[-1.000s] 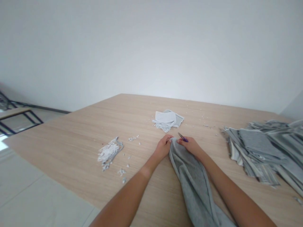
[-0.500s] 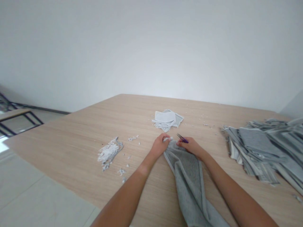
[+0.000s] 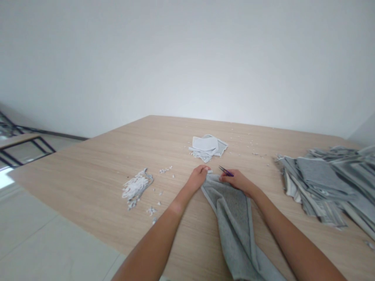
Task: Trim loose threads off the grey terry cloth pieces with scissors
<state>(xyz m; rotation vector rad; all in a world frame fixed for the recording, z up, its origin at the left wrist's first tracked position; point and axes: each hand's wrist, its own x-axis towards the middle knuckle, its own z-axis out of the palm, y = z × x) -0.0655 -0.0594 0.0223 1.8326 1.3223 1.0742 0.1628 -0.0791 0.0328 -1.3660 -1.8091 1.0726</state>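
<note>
A grey towel point(image 3: 234, 222) lies lengthwise on the wooden table point(image 3: 96, 164), running from between my hands toward me. My left hand point(image 3: 198, 177) pinches the towel's far left corner. My right hand point(image 3: 238, 180) rests on the far right corner and grips small purple-handled scissors point(image 3: 225, 171), their blades pointing toward the left hand.
A small folded stack of pale cloths point(image 3: 207, 147) lies beyond my hands. A heap of white trimmings point(image 3: 135, 187) sits at the left with scraps scattered around. A large pile of grey towels point(image 3: 331, 179) fills the right side. A black-framed bench point(image 3: 17, 144) stands at far left.
The towel's far edge has been spread wider and flatter between my hands. Both hands shifted slightly away from me; the scissors stay in my right hand.
</note>
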